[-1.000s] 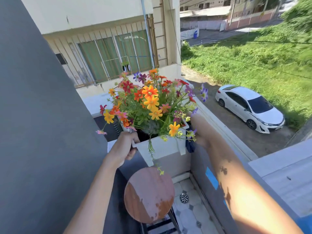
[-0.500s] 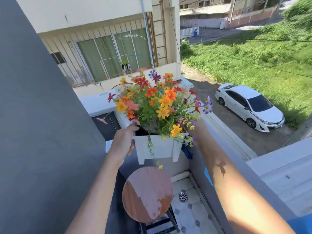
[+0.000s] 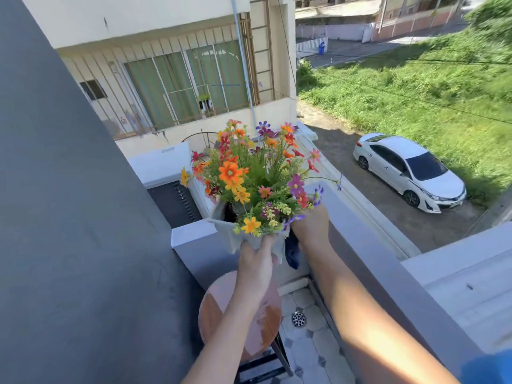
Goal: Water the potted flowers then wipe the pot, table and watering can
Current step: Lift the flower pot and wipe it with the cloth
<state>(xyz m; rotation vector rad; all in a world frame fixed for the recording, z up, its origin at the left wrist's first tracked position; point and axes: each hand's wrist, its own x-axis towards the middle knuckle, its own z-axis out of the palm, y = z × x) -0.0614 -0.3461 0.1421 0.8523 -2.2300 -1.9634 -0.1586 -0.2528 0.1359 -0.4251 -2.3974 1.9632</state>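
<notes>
I hold a white square pot (image 3: 226, 233) of orange, red and purple flowers (image 3: 249, 178) in the air above a round wooden table (image 3: 212, 314) with a pale smear on its top. My left hand (image 3: 256, 256) grips the pot's near lower corner from below. My right hand (image 3: 310, 224) is at the pot's right side and presses a dark blue cloth (image 3: 292, 252) against it. The pot is turned with one corner towards me. No watering can is in view.
A grey wall (image 3: 69, 217) closes off the left. A grey balcony parapet (image 3: 365, 253) runs along the right, with a street and a white car (image 3: 410, 173) far below. The tiled floor (image 3: 313, 345) beside the table has a round drain (image 3: 298, 318).
My left hand has shifted from the pot's left rim to its near lower corner. The pot has turned and moved a little to the right, with the cloth still against its right side.
</notes>
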